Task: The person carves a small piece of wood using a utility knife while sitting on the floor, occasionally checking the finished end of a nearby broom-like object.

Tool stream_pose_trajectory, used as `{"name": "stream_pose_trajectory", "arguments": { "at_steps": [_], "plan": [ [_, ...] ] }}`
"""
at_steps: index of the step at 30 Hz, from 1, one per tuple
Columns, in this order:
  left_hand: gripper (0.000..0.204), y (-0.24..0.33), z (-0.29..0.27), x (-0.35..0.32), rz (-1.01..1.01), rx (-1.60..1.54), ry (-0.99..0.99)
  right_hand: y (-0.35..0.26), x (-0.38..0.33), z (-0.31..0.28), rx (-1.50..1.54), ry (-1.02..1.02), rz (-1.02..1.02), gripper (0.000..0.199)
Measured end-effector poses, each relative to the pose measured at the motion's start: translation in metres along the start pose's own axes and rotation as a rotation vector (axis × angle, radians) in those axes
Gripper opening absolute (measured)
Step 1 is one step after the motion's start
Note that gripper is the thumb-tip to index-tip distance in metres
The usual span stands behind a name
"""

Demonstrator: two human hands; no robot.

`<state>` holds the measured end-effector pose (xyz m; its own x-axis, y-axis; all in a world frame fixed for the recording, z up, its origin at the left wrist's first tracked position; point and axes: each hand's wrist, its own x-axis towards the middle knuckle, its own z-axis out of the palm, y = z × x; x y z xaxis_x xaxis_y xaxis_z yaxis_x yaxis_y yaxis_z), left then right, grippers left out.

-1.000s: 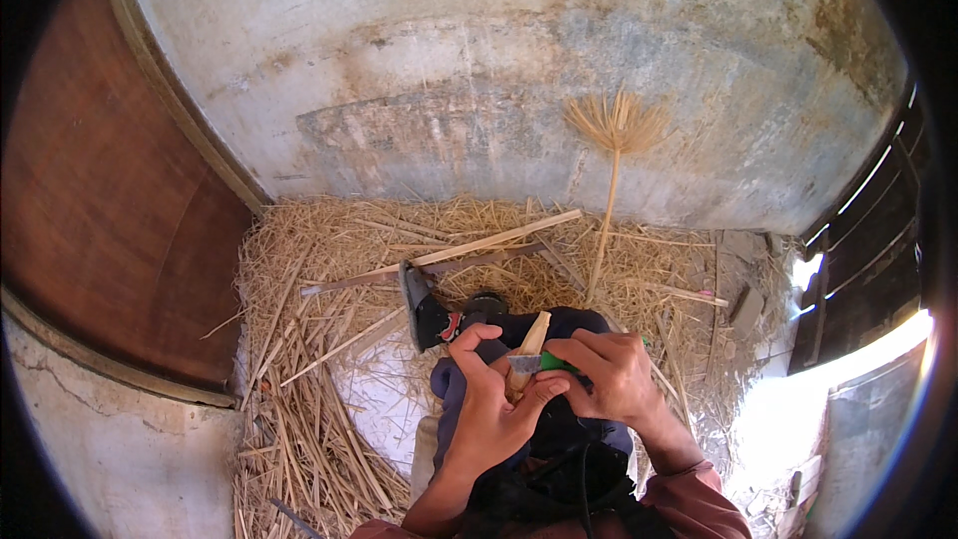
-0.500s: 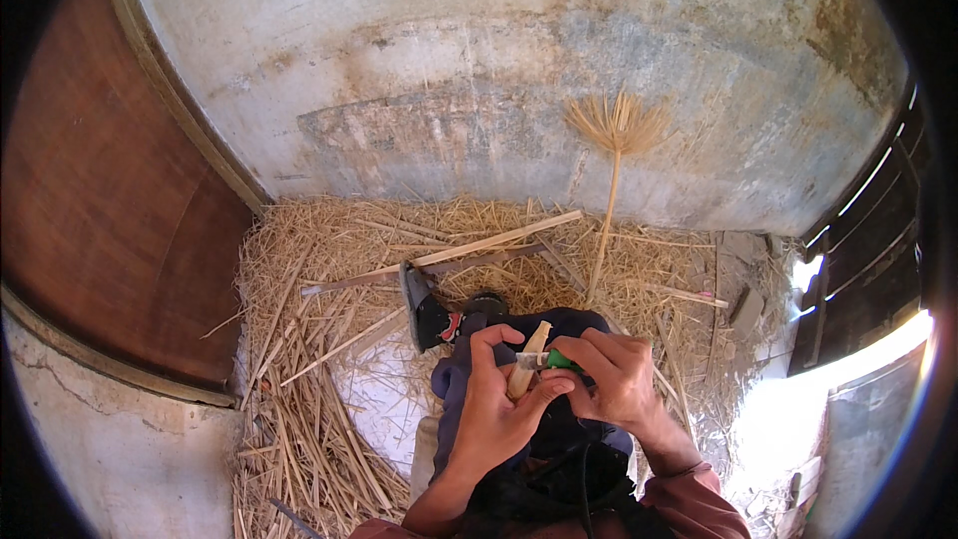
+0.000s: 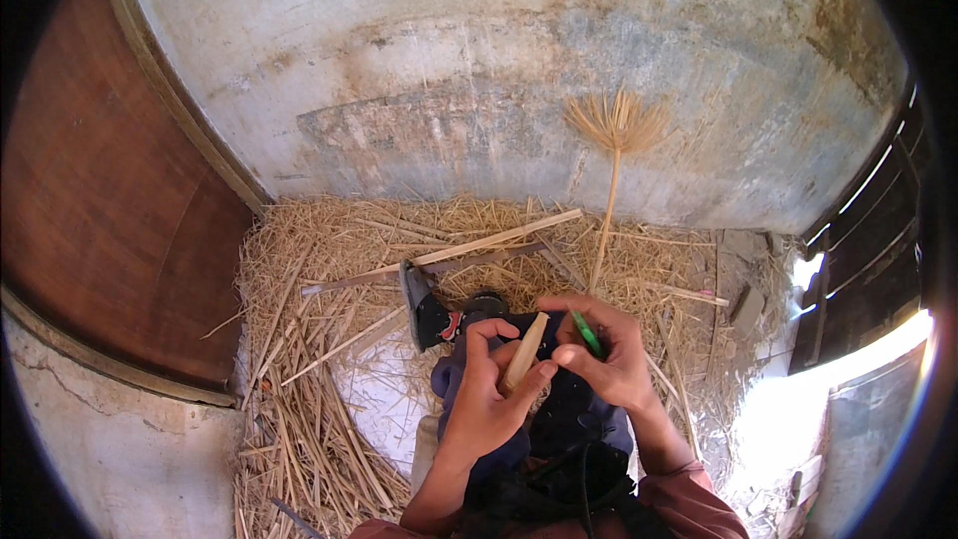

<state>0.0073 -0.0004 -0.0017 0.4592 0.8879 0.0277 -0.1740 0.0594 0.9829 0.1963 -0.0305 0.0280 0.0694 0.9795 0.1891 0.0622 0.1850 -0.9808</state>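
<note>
My left hand [image 3: 481,417] is closed around a small piece of pale wood [image 3: 527,351]. The wood is long and smooth-sided, narrows at its upper end and stands tilted above my lap. Just to its right, my right hand [image 3: 621,367] grips a green-handled knife [image 3: 586,332]. Only the green handle shows clearly between the fingers; I cannot make out the blade at this angle. The right fingertips are close to the wood, and the tip of my left thumb comes near them.
Straw [image 3: 479,215] covers the floor, with long wooden strips [image 3: 499,240] lying across it. Thin split sticks [image 3: 309,449] are heaped at the lower left. A straw broom [image 3: 612,170] leans on the stained wall [image 3: 449,90]. My shoe [image 3: 431,319] is left of my hands.
The knife has come away from the wood and turned in my right hand, which has moved slightly up. Its blade lay across the wood before. The left hand keeps its hold.
</note>
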Motion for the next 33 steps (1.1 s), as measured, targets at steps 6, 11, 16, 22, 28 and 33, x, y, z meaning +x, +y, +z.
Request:
{"name": "stream_pose_trajectory", "arguments": {
  "at_steps": [6, 11, 16, 22, 28, 33],
  "plan": [
    [0.044, -0.001, 0.01, -0.009, 0.01, 0.219, -0.064, 0.015, 0.007, 0.002, 0.096, 0.023, 0.035, 0.023],
    [0.029, 0.004, -0.004, -0.019, -0.122, 0.342, -0.173, 0.006, 0.009, -0.002, 0.019, 0.067, 0.078, 0.028],
    [0.028, 0.001, -0.005, -0.019, -0.018, 0.278, -0.131, 0.022, -0.006, -0.014, -0.306, 0.107, -0.218, 0.03],
    [0.032, -0.001, -0.006, -0.014, 0.059, 0.299, -0.122, 0.017, -0.016, -0.017, -0.662, -0.056, -0.485, 0.03],
    [0.038, 0.001, 0.0, -0.016, 0.092, 0.411, -0.099, 0.015, -0.018, -0.012, -0.787, -0.065, -0.567, 0.031],
    [0.04, 0.006, 0.0, -0.016, 0.093, 0.496, -0.091, 0.008, -0.018, -0.008, -0.879, -0.053, -0.551, 0.031]
  ]
}}
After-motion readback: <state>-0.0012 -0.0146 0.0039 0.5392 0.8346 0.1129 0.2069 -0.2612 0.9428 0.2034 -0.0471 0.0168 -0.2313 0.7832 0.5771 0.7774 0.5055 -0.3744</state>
